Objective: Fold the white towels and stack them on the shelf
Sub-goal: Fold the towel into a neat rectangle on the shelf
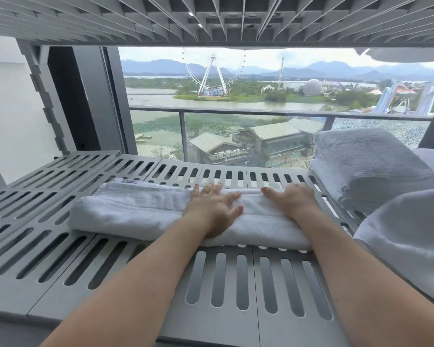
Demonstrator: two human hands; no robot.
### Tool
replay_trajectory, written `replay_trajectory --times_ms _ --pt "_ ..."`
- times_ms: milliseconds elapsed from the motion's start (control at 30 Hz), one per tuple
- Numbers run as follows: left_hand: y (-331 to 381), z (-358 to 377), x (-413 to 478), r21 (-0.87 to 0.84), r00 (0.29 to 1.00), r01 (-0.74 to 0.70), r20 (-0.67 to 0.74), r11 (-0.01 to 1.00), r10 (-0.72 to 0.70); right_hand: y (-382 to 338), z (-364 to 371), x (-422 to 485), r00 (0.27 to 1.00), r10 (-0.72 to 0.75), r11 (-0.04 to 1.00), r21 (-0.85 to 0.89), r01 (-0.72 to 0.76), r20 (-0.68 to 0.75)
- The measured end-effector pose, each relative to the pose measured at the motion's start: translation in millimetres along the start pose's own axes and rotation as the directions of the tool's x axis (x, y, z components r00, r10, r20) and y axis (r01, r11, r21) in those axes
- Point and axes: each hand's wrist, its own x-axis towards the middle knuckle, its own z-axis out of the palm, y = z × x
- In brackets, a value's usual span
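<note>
Pressing the folded towel (pixel 135 211), left hand (pixel 211 209) and right hand (pixel 293 201) lie flat; tag (pixel 129 181) illegible.

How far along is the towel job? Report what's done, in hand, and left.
Done: a stack of folded towels sits at the right of the shelf. In hand: the left hand and right hand press flat on a folded white towel lying mid-shelf, apart from that stack. Left: putting it on the stack, plus the near-right towel, whose folding I cannot judge.
</note>
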Motion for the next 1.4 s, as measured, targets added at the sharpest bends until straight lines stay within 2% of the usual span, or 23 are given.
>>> replay_trajectory --times_ms 100,200,300,467,600,667,767,800,867,933,967,1067,1200,1267,1333,1400 --pt "3 1 -8 0.061 0.964 0.092 -0.255 0.994 -0.073 3 -3 1 1.000 -0.011 0.997 -0.076 0.012 0.023" --pt "5 -2 -18 0.130 0.920 0.148 -0.382 0.980 -0.089 10 -7 1 0.999 -0.037 0.997 -0.063 0.037 0.005" --pt "4 -7 -26 0.080 0.925 0.197 -0.345 0.977 -0.159 12 -11 1 0.997 -0.074 0.996 0.048 0.076 -0.037" --pt "1 -1 -38 -0.006 0.968 0.248 -0.025 0.969 -0.248 5 -22 -5 0.993 -0.115 0.940 0.323 0.107 0.005" --pt "2 5 -37 0.003 0.959 0.285 0.013 0.959 -0.285 5 -28 -18 0.993 -0.115 0.895 0.437 0.088 0.036" --pt "4 5 -36 0.005 0.956 0.292 0.005 0.956 -0.292 3 -30 -26 0.984 -0.147 0.801 0.595 0.063 0.095" --pt "5 5 -37 0.012 0.951 0.309 -0.008 0.951 -0.309 10 -34 -33 0.950 -0.214 0.501 0.860 -0.094 0.228" --pt "5 5 -38 0.015 0.948 0.318 -0.013 0.948 -0.318 14 -33 -35 0.939 -0.219 0.486 0.864 -0.130 0.264" --pt "6 5 -38 0.016 0.941 0.338 -0.018 0.941 -0.338 19 -33 -37 0.951 -0.104 0.572 0.800 -0.182 0.291" --pt "8 5 -38 0.019 0.936 0.353 -0.022 0.936 -0.352 24 -34 -42 0.969 0.061 0.676 0.704 -0.217 0.240" --pt "9 5 -37 0.021 0.935 0.354 -0.027 0.935 -0.354 26 -34 -42 0.972 0.085 0.696 0.685 -0.217 0.221" --pt "9 5 -38 0.024 0.937 0.348 -0.039 0.937 -0.347 28 -30 -44 0.969 0.049 0.624 0.751 -0.219 0.242" --pt "9 6 -42 0.028 0.943 0.327 -0.074 0.945 -0.324 18 -30 -48 0.962 -0.058 0.730 0.668 -0.141 0.266" --pt "10 7 -44 0.018 0.946 0.310 -0.109 0.951 -0.306 12 -29 -48 0.963 -0.086 0.742 0.662 -0.108 0.255" --pt "10 7 -46 -0.006 0.945 0.298 -0.143 0.955 -0.296 7 -26 -47 0.966 -0.065 0.665 0.733 -0.146 0.251" --pt "11 8 -49 -0.029 0.937 0.293 -0.192 0.956 -0.293 2 -27 -48 0.945 -0.047 0.505 0.824 -0.256 0.323"
